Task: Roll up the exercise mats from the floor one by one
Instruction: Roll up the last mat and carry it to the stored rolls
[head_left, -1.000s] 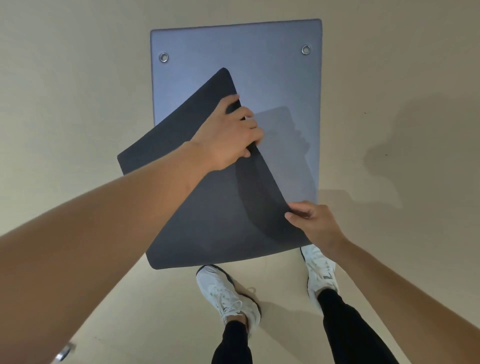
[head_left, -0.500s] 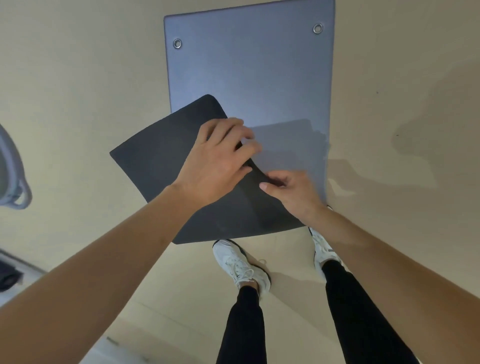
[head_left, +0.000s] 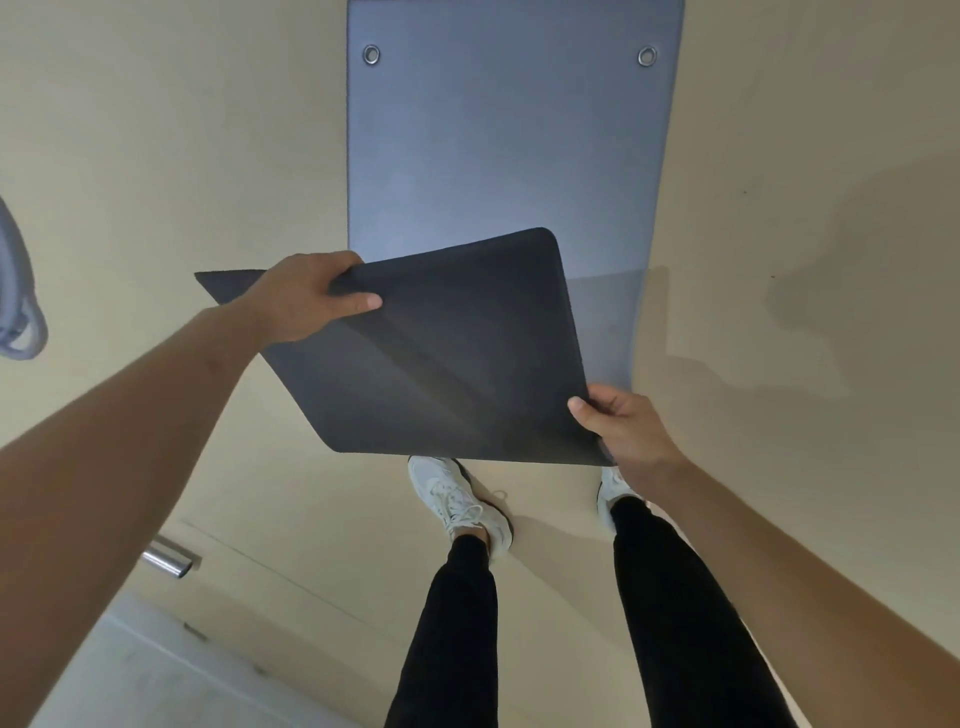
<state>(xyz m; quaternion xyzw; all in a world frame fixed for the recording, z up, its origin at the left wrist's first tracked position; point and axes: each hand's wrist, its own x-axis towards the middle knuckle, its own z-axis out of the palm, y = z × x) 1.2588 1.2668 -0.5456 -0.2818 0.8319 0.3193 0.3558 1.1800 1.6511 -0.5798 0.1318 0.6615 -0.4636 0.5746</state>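
A blue-grey exercise mat (head_left: 498, 145) with two metal eyelets near its far end lies flat on the beige floor ahead of me. Its near end (head_left: 447, 353) is lifted off the floor and folded back, dark underside up. My left hand (head_left: 306, 296) grips the flap's far left edge, thumb on top. My right hand (head_left: 623, 426) pinches the flap's near right corner. The lifted flap hides the mat's near part and the toe of my right shoe.
My two white shoes (head_left: 457, 499) and black trouser legs stand just behind the flap. A metal tube end (head_left: 169, 558) sticks out at the lower left, above a paler floor strip. A grey curved object (head_left: 18, 306) shows at the left edge.
My hands have moved apart along the flap: the left went out to its left edge, the right drew back to its near right corner. The flap is now lifted higher and spread wide.
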